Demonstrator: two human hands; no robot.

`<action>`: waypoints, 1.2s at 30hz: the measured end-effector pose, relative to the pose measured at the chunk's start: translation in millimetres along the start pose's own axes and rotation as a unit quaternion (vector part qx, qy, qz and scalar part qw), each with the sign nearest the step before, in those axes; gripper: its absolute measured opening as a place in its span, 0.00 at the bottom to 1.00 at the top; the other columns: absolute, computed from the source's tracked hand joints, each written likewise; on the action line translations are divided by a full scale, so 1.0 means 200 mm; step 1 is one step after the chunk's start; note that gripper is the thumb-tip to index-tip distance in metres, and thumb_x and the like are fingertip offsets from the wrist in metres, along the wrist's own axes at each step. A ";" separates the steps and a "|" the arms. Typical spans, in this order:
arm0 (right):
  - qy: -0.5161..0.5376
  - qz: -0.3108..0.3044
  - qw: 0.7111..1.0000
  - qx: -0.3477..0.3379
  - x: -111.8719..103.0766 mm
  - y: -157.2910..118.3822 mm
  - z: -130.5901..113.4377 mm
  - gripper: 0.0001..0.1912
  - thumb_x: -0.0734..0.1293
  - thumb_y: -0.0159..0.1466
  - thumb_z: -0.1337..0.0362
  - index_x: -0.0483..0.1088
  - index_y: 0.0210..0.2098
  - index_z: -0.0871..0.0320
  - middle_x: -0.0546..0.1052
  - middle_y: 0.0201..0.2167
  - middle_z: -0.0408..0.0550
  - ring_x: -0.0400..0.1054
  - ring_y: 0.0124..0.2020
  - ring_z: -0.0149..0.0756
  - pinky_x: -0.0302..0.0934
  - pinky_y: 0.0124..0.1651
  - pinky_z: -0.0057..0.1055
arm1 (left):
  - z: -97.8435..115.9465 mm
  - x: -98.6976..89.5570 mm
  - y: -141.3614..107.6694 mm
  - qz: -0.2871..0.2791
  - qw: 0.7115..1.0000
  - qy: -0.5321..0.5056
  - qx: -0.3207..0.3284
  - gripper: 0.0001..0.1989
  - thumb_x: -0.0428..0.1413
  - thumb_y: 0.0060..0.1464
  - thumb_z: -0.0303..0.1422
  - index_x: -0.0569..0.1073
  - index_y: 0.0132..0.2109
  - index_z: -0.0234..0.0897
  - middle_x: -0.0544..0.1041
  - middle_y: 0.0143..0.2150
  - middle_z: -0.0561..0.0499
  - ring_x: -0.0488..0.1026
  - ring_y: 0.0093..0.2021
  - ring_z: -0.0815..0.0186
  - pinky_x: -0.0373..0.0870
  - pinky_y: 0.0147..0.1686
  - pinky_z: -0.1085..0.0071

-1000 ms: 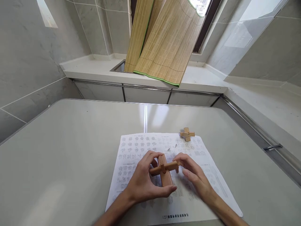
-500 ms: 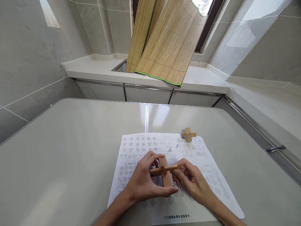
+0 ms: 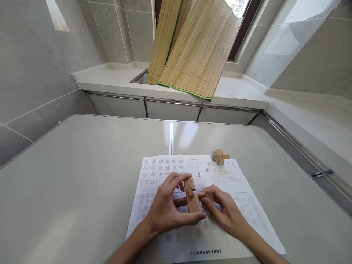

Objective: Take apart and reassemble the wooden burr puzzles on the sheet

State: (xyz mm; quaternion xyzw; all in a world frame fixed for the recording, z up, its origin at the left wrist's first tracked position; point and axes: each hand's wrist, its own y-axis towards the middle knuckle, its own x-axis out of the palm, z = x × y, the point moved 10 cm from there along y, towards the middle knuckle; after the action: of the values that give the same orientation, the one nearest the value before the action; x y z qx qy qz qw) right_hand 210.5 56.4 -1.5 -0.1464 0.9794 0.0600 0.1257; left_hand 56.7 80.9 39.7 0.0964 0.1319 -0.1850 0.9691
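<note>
My left hand is closed on a wooden puzzle block, with fingertips at its far end and the thumb at its near end. A notch shows in the block's right side, and a short rounded wooden piece sits on its upper face. Crossing the block is a thin wooden rod that sticks out on both sides. The rod's right end is pinched between the thumb and fingers of my right hand. Both hands are over a printed sheet of small diagrams.
A cross-shaped wooden puzzle rests at the sheet's far right corner. Under the sheet is a glossy pale table with a seam down its middle. Beyond it are a ledge and a hanging bamboo mat.
The block has tilted and shifted slightly away from me in my left hand. Its notch now shows, and the rod passes lower across it, with my right hand still pinching the rod's end.
</note>
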 end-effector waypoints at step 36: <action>0.315 -0.009 0.946 0.076 0.01 0.06 0.08 0.18 0.68 0.74 0.49 0.65 0.35 0.54 0.75 0.27 0.41 0.62 0.19 0.27 0.54 0.25 0.27 | -0.09 0.03 0.00 -0.062 0.995 -0.028 -0.066 0.24 0.47 0.73 0.49 0.71 0.33 0.37 0.73 0.29 0.52 0.68 0.29 0.66 0.64 0.33 0.69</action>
State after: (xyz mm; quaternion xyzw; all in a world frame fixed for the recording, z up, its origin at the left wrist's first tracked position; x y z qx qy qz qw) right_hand 208.7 68.9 -16.1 -0.1569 0.9693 -0.0651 -0.1777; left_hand 57.8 83.1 21.7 0.0190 0.1225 -0.2388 0.9631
